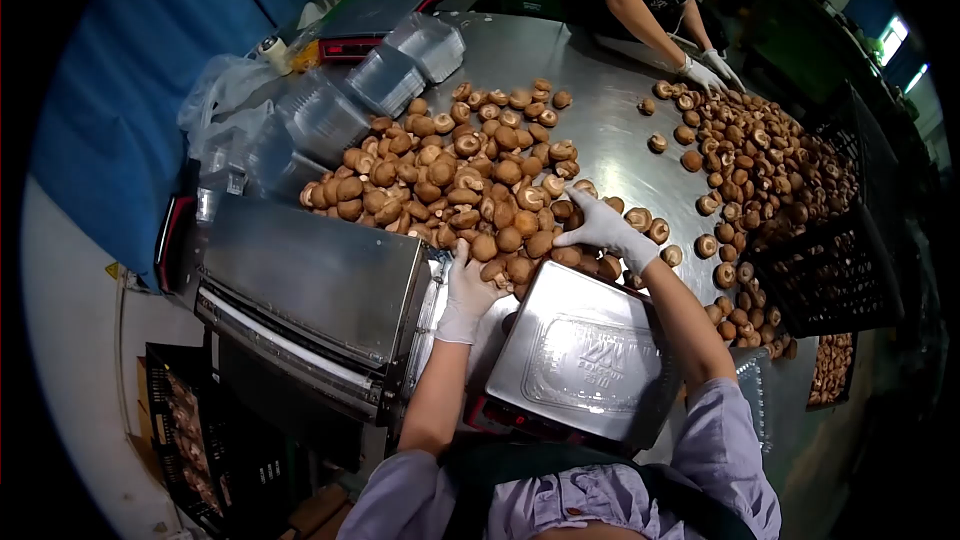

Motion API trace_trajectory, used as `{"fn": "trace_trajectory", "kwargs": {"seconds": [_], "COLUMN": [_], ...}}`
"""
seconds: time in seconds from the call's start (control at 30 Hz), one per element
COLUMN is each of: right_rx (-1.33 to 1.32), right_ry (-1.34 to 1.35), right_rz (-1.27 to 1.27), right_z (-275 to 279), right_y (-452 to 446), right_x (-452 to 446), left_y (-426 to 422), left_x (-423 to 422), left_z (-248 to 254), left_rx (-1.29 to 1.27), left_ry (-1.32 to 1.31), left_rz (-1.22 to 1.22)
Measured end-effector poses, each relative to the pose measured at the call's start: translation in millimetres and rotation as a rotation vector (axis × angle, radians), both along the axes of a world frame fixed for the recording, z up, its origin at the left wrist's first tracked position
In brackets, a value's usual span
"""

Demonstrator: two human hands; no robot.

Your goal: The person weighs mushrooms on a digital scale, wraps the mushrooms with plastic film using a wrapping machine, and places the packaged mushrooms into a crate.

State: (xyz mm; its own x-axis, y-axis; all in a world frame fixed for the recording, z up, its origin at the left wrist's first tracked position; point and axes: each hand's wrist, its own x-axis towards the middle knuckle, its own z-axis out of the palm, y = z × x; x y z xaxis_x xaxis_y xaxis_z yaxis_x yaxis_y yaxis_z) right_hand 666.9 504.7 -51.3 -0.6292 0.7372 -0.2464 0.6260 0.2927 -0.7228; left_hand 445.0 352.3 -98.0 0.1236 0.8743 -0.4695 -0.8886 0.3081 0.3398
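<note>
A large pile of brown shiitake mushrooms (430,175) covers the middle of the metal table. My left hand (468,297), in a white glove, touches the near edge of the pile, its fingers spread against the mushrooms. My right hand (610,230), gloved too, lies over the pile's right side with thumb and fingers apart; mushrooms sit beneath and beside it. Neither hand visibly grips a mushroom, though some fingertips are hidden among them. Just below both hands stands a weighing scale (585,360) with a shiny metal pan and a red body.
Clear plastic trays (325,115) are stacked beyond the pile at left. A steel machine (310,250) stands left of my left hand. Across the table (600,70), a gloved co-worker (650,0) handles a second mushroom heap (750,160) beside a black crate (835,275). Another scale (370,20) is at the back.
</note>
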Motion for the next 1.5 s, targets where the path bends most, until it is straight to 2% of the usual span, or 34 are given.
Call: {"fn": "trace_trajectory", "kwargs": {"seconds": [0.03, 0.1, 0.13, 0.23, 0.27, 0.37, 0.43, 0.5, 0.57, 0.63, 0.7, 0.77, 0.97, 1.03, 1.13, 1.23, 1.33, 1.43, 1.5], "right_rx": [0.149, 0.098, 0.089, 0.009, -0.003, 0.011, 0.010, -0.039, -0.125, -0.094, -0.074, -0.050, -0.245, -0.178, -0.231, -0.130, -0.038, 0.068, 0.072], "right_ry": [-0.192, -0.253, -0.255, -0.139, -0.144, -0.162, -0.070, -0.044, 0.019, 0.004, 0.046, 0.086, 0.252, 0.299, 0.415, 0.384, 0.361, 0.250, 0.340], "right_rz": [0.062, 0.086, 0.083, 0.138, 0.136, 0.129, 0.139, 0.147, 0.157, 0.139, 0.131, 0.119, -0.026, -0.028, -0.108, -0.168, -0.246, -0.306, -0.335], "right_z": [-11, 9, 2, -9, -7, -10, -14, -14, -8, -7, -12, -18, -4, -2, 41, 57, 102, 109, 115], "right_y": [5, 2, 7, 21, 22, 23, 26, 23, 14, 13, 14, 17, 11, 9, -4, -11, -51, -96, -137], "right_x": [-11, -25, -25, -19, -19, -19, -17, -20, -25, -30, -32, -32, -33, -32, -31, -21, 0, 35, 55], "left_y": [7, 23, 30, 57, 63, 64, 60, 55, 50, 49, 57, 67, 77, 74, 79, 80, 61, 25, 0], "left_x": [2, 6, 7, 5, 19, 21, 22, 21, 22, 22, 21, 23, 21, 24, 23, 29, 46, 71, 94], "left_z": [5, 12, 13, -2, 17, 16, 1, -12, -15, -9, -2, -13, -8, 27, 57, 83, 119, 151, 150], "left_rx": [0.064, 0.147, 0.229, 0.154, 0.082, 0.168, 0.093, 0.209, 0.255, 0.300, 0.216, 0.195, 0.125, 0.194, 0.186, 0.291, 0.328, 0.276, 0.241], "left_ry": [0.006, 0.071, 0.133, 0.229, 0.299, 0.414, 0.434, 0.543, 0.529, 0.517, 0.441, 0.459, 0.407, 0.438, 0.341, 0.378, 0.376, 0.466, 0.592], "left_rz": [-0.016, -0.015, -0.018, -0.084, 0.024, -0.038, 0.010, 0.048, 0.046, 0.050, -0.053, -0.022, -0.060, -0.046, -0.075, -0.083, -0.139, -0.323, -0.312]}}
